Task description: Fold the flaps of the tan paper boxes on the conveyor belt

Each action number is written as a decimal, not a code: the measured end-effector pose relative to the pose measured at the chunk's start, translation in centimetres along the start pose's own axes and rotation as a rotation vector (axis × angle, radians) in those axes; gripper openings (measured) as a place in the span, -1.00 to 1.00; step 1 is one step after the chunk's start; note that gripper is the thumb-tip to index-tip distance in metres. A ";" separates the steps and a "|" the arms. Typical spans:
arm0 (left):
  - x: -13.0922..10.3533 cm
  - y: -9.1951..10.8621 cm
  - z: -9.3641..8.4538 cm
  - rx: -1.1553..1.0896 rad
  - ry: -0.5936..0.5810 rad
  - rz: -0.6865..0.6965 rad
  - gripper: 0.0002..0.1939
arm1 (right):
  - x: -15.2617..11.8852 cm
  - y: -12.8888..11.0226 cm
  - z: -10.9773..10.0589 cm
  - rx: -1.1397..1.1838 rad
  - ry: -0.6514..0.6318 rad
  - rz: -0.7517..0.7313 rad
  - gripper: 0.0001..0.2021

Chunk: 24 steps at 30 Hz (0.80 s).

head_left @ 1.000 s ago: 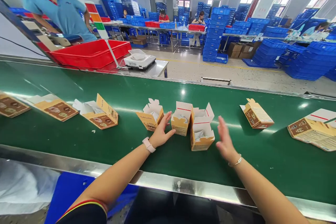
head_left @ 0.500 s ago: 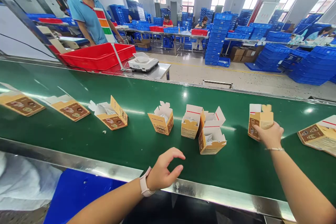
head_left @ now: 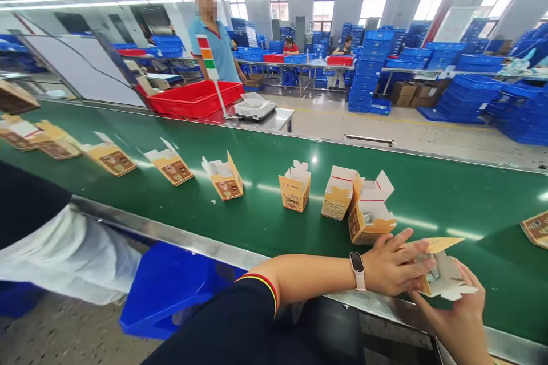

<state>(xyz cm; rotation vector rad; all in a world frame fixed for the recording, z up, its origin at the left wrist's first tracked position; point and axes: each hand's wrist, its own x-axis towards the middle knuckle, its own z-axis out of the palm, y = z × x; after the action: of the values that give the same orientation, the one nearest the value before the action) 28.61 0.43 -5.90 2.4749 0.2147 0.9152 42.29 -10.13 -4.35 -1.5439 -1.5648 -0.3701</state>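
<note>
A small cardboard box (head_left: 449, 275), yellow outside and white inside, is tilted at the near right of the green belt with its top flaps up. A pale packet shows inside it. My right hand (head_left: 462, 313) grips the box from its right and near side. My left hand (head_left: 396, 265), a band on its wrist, lies against the box's left side with fingers stretched out. Just beyond my left hand stands an open box (head_left: 370, 231) with packets in it. Two more open boxes, one yellow (head_left: 336, 205) and one with a printed front (head_left: 294, 194), stand to the left.
Several more open boxes lie along the green conveyor belt (head_left: 257, 228) to the left. Another box (head_left: 535, 228) is at the right edge. Past the belt are a red bin (head_left: 192, 102), a scale (head_left: 256, 107), a person in a blue shirt (head_left: 214, 45) and stacked blue crates (head_left: 370, 68).
My right hand has brought its box nearer and tilted it. My left hand has moved right to touch that box. The view has turned left.
</note>
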 end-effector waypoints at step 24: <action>6.8 0.6 2.9 -0.237 0.103 -0.270 -0.90 | 1.2 4.4 0.0 0.211 0.163 0.530 -0.59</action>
<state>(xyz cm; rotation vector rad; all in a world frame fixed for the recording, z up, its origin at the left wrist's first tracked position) 35.62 0.81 -3.64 2.1224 0.4370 0.8959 46.51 -8.54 -5.08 -1.6425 -0.9845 -0.0288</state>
